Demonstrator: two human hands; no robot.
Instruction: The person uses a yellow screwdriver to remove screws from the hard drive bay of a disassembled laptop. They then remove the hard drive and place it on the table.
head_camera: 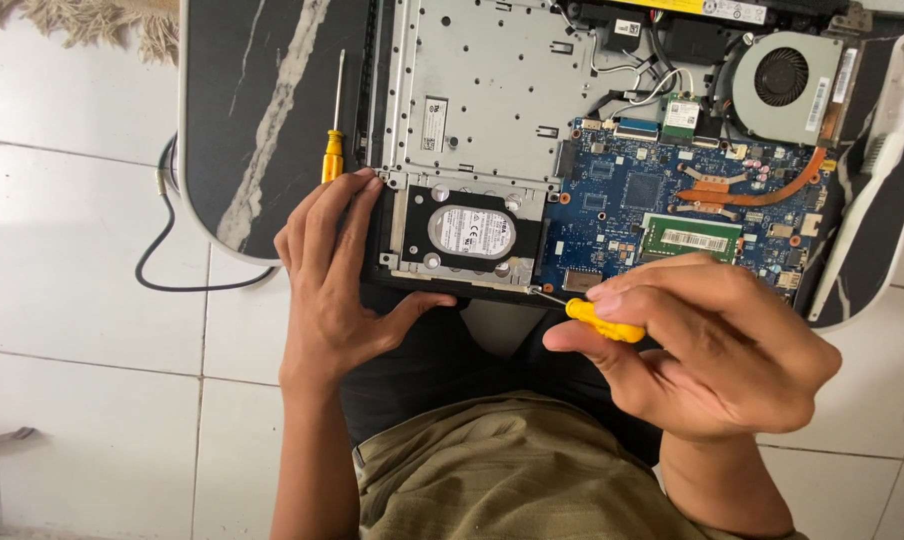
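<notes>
An opened laptop (pixel 492 90) lies bottom-up on a dark marble-patterned table (pixel 262 110), with its blue circuit board (pixel 622 190), fan (pixel 784 80) and hard drive (pixel 472 232) exposed. My left hand (pixel 337 280) grips the laptop's near left corner beside the hard drive. My right hand (pixel 702 345) holds a small yellow-handled screwdriver (pixel 602 320). Its tip touches the laptop's front edge just right of the hard drive bracket.
A second yellow-handled screwdriver (pixel 334 140) lies on the table left of the laptop. A white toothbrush (pixel 877 160) rests at the table's right edge. A black cable (pixel 167 240) loops on the white tiled floor at left. My lap is under the table's near edge.
</notes>
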